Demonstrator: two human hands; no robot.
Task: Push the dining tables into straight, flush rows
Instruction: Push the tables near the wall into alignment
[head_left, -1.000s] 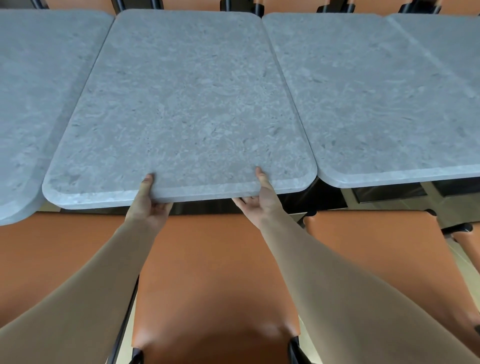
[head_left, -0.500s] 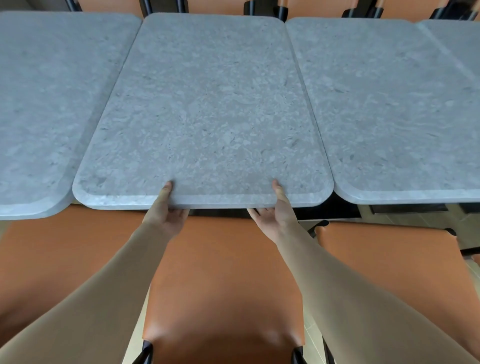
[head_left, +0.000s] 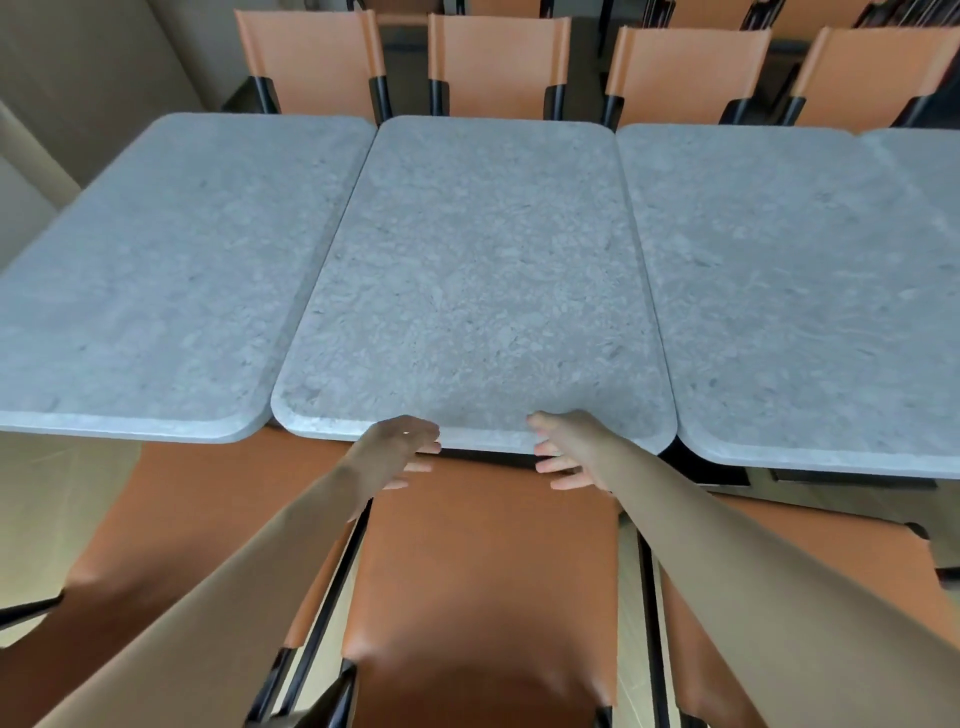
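Hovering at the near edge of the middle table (head_left: 478, 291), the left hand (head_left: 397, 449) and right hand (head_left: 563, 449) have fingers spread apart and grip nothing. Middle table sits between the left table (head_left: 171, 270) and right table (head_left: 800, 291), side edges close alongside. An orange chair (head_left: 483, 587) stands below the hands; more chairs (head_left: 498, 57) line the far side.

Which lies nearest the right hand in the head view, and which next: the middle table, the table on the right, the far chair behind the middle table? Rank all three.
1. Middle table: its near edge is at the right hand.
2. Right table: alongside, to the right.
3. Far chair: across the middle table.
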